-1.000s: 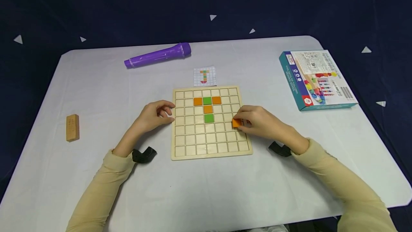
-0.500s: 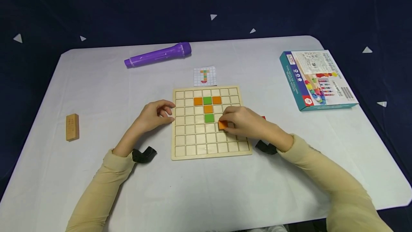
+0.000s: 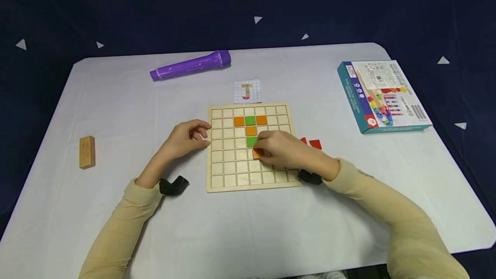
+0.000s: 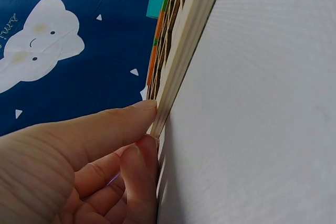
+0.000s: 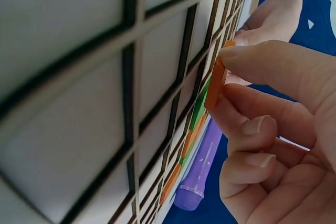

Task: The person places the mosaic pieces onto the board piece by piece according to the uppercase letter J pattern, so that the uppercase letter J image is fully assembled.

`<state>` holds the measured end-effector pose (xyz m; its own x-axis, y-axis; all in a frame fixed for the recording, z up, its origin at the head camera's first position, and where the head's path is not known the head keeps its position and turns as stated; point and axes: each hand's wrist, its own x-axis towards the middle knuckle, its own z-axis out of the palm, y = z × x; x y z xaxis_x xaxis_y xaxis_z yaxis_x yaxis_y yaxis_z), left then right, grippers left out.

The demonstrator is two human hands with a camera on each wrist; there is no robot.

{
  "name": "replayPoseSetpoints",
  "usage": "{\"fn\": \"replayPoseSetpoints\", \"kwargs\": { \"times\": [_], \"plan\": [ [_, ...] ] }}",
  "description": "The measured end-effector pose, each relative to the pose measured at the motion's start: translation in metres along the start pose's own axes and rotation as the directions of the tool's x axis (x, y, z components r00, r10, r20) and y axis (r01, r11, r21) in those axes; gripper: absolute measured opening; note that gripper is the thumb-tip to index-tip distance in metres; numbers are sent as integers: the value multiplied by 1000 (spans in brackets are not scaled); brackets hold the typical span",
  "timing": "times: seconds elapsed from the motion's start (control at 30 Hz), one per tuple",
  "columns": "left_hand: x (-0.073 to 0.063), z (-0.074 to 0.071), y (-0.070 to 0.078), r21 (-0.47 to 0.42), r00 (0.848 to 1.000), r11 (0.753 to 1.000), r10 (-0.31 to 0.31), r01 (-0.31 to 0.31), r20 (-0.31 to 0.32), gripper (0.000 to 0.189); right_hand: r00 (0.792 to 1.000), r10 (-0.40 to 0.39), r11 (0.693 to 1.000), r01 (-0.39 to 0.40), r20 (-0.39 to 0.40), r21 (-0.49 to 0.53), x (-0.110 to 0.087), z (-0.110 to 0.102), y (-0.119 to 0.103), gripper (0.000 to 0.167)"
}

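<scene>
Between thumb and fingers, my right hand (image 3: 280, 147) pinches an orange square tile (image 5: 216, 80). The tile is tilted, over the wooden grid board (image 3: 228, 180), just below a green tile (image 3: 251, 141) in its column. Above that green tile sits an orange tile (image 3: 251, 131), topped by a row with a green tile (image 3: 249, 120) between two orange ones. My left hand (image 3: 185, 139) rests at the board's left edge, thumb and fingertips touching it; the left wrist view shows the thumb (image 4: 121, 124) against the rim. My right hand hides some squares of the board.
A small card (image 3: 247, 91) with a coloured grid pattern lies behind the board, near a purple microphone (image 3: 190, 66). Red pieces (image 3: 315, 144) lie right of the board, partly behind my right hand. A box (image 3: 383, 97) is at back right, a wooden block (image 3: 87, 152) at left.
My right hand has carried the orange tile leftward across the board, from its right side to beside the green tile's column. Red pieces have come into view behind it. My left hand stays put.
</scene>
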<state>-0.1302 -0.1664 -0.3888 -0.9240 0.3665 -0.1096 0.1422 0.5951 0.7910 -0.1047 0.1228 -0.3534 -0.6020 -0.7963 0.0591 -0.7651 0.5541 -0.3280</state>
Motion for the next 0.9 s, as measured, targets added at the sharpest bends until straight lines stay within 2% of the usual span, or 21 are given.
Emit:
{"fn": "replayPoseSetpoints", "kwargs": {
  "times": [0.3,0.9],
  "plan": [
    [1,-1,0,0,1000,1000,8,-8,9,40,999,33,999,-32,30,-18,3,3,-3,13],
    [1,-1,2,-2,1000,1000,-3,3,13,40,999,32,999,-32,4,-26,7,7,-4,12]
  ]
}}
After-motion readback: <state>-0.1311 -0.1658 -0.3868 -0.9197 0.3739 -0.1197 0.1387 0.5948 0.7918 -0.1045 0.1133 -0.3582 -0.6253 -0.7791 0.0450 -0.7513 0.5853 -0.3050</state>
